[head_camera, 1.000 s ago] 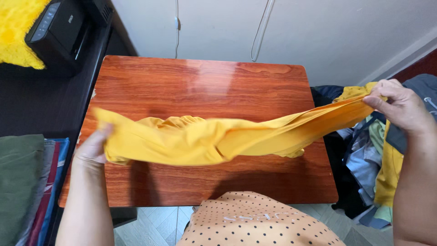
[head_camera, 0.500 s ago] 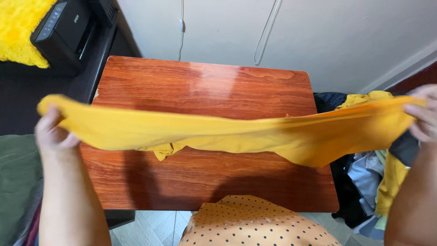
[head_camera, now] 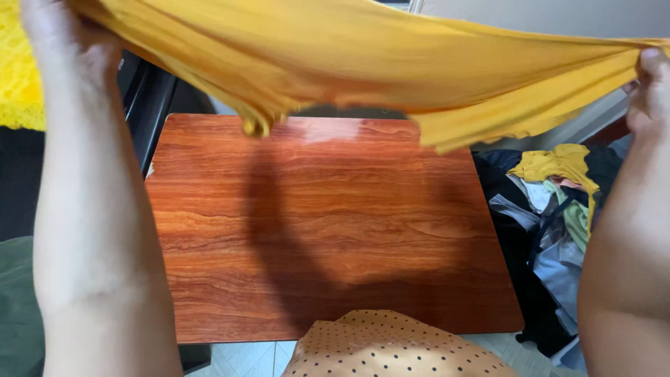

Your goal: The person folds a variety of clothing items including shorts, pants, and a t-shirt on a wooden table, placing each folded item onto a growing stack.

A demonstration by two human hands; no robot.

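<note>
1. Head view: the left hand (head_camera: 66, 38) and right hand (head_camera: 650, 91) each pinch one end of the yellow garment (head_camera: 363, 63), stretched high above the wooden table (head_camera: 328, 230).
2. A heap of clothes (head_camera: 558, 188) lies right of the table.

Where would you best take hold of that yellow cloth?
At its two far ends, one from each side. The yellow cloth is stretched out wide above the wooden table, with the left hand and right hand pinching opposite ends; its middle sags loose.
</note>
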